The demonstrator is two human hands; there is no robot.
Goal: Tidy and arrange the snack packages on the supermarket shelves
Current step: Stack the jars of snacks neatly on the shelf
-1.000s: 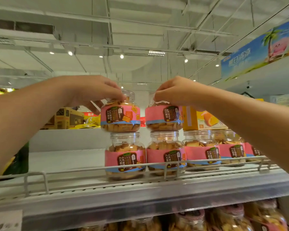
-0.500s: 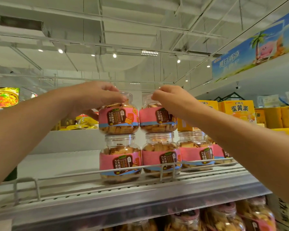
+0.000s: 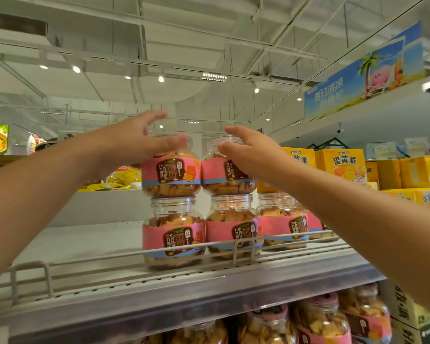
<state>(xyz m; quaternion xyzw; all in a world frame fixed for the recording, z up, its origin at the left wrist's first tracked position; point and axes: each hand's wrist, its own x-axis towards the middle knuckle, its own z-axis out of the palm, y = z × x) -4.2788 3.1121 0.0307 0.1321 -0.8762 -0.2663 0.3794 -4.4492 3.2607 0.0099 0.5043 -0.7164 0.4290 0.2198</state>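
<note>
While your arms reach up to the top shelf (image 3: 184, 289), both hands hang with fingers spread and nothing pinched. Your left hand (image 3: 134, 140) is just in front of the lid of the upper left jar (image 3: 170, 175); its fingertips overlap the lid, but you cannot tell whether they touch. Your right hand (image 3: 248, 152) sits beside the upper right jar (image 3: 224, 173), its fingers loose over the lid and label. Each upper jar stands upright on a lower jar (image 3: 174, 234), behind the wire rail (image 3: 124, 256). More jars run rightwards; yellow boxes (image 3: 343, 162) stand behind them.
</note>
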